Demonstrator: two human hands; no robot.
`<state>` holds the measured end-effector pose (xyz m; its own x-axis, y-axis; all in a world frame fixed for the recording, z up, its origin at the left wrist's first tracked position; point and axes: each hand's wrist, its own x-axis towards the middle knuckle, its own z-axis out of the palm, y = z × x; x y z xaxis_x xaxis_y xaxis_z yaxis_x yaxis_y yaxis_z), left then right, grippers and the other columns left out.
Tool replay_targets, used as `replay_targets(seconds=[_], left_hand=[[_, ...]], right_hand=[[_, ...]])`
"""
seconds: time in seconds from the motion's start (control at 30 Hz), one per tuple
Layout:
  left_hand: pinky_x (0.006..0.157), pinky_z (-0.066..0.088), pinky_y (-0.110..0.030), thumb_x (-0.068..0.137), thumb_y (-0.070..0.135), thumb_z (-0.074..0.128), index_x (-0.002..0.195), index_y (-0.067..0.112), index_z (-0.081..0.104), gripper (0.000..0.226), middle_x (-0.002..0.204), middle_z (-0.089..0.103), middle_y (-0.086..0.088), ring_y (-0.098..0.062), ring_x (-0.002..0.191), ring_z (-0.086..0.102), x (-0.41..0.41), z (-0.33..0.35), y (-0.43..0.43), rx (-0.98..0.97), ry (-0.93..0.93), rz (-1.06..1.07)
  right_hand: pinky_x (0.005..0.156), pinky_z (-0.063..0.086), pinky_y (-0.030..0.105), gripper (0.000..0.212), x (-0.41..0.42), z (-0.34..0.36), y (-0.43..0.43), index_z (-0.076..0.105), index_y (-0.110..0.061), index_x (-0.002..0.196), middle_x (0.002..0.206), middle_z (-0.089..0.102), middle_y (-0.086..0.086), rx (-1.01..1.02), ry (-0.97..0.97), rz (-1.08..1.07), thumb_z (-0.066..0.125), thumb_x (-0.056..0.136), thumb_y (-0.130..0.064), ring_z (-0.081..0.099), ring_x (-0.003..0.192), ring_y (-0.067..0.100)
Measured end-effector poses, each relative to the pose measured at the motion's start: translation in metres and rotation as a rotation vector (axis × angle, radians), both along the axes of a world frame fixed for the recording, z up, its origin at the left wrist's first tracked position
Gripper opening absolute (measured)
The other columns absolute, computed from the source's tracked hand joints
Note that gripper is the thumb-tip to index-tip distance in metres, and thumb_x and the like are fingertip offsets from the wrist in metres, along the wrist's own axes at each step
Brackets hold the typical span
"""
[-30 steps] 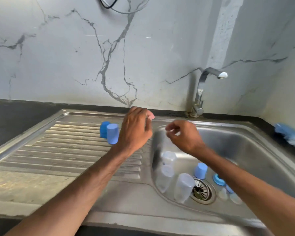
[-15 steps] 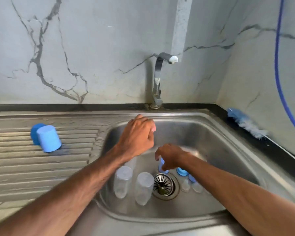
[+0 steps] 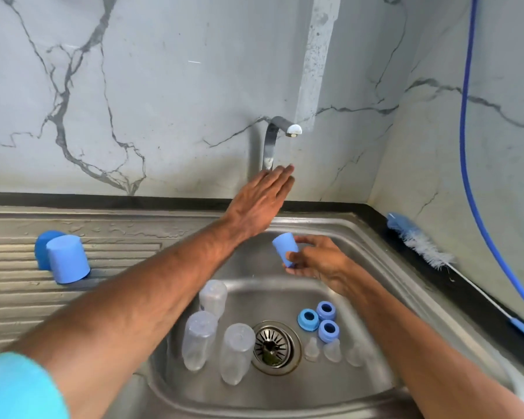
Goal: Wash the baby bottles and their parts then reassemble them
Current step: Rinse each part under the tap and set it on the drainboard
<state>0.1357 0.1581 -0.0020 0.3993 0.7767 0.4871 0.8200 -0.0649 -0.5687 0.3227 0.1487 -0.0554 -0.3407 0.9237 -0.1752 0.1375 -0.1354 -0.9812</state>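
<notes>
My right hand (image 3: 316,261) holds a blue bottle cap (image 3: 285,247) above the sink basin (image 3: 360,255). My left hand (image 3: 259,202) stretches out with straight fingers toward the base of the tap (image 3: 274,143), hiding the tap's lower part. Three clear bottles (image 3: 198,338) lie on the basin floor left of the drain (image 3: 274,347). Right of the drain sit three blue collar rings (image 3: 308,319) and three clear teats (image 3: 332,350). Two more blue caps (image 3: 67,263) stand on the draining board (image 3: 18,297) at the left.
A blue and white bottle brush (image 3: 421,243) lies on the dark counter edge at the right of the sink. A blue cord (image 3: 466,146) hangs down the right wall. The marble wall rises straight behind the sink.
My right hand has lifted a blue cap out of the basin. My left hand has opened and moved up toward the tap. The view has shifted right and down.
</notes>
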Motion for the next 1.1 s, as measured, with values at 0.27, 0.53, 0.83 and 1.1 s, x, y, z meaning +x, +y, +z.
replay_targets(seconds=[0.27, 0.53, 0.83, 1.1], left_hand=[[0.107, 0.038, -0.038, 0.103, 0.015, 0.051, 0.147, 0.013, 0.044, 0.045, 0.151, 0.042, -0.004, -0.023, 0.136, 0.046, 0.004, 0.008, 0.010, -0.106, 0.050, 0.209], [0.107, 0.046, -0.045, 0.092, 0.002, 0.062, 0.162, 0.015, 0.020, 0.083, 0.165, 0.030, -0.002, -0.028, 0.138, 0.043, -0.024, -0.012, -0.010, -0.338, -0.410, 0.220], [0.114, 0.041, -0.042, 0.089, 0.002, 0.054, 0.156, 0.015, 0.037, 0.071, 0.160, 0.042, -0.008, -0.026, 0.145, 0.041, -0.021, -0.053, -0.070, -0.327, -1.057, 0.106], [0.101, 0.049, -0.035, 0.084, -0.002, 0.060, 0.140, 0.018, 0.053, 0.059, 0.133, 0.063, -0.003, -0.020, 0.123, 0.059, -0.019, -0.085, -0.086, -0.268, -1.169, 0.029]], right_hand=[[0.087, 0.064, 0.047, 0.052, -0.008, 0.001, 0.001, 0.063, -0.011, 0.127, 0.114, 0.070, 0.014, 0.175, -0.058, 0.036, 0.077, 0.080, 0.002, 0.072, 0.093, 0.026], [0.071, 0.053, 0.016, 0.057, -0.021, 0.002, -0.005, 0.063, -0.022, 0.115, 0.101, 0.073, -0.005, 0.520, -0.330, -0.127, 0.091, 0.067, -0.010, 0.070, 0.091, 0.010], [0.055, 0.047, 0.007, 0.056, -0.034, 0.015, -0.005, 0.059, -0.021, 0.117, 0.097, 0.067, -0.006, 0.593, -0.296, -0.232, 0.090, 0.072, -0.008, 0.068, 0.087, 0.009], [0.068, 0.055, 0.016, 0.058, -0.045, 0.006, -0.005, 0.059, -0.021, 0.123, 0.100, 0.069, -0.002, 0.641, -0.345, -0.164, 0.090, 0.075, -0.010, 0.070, 0.091, 0.015]])
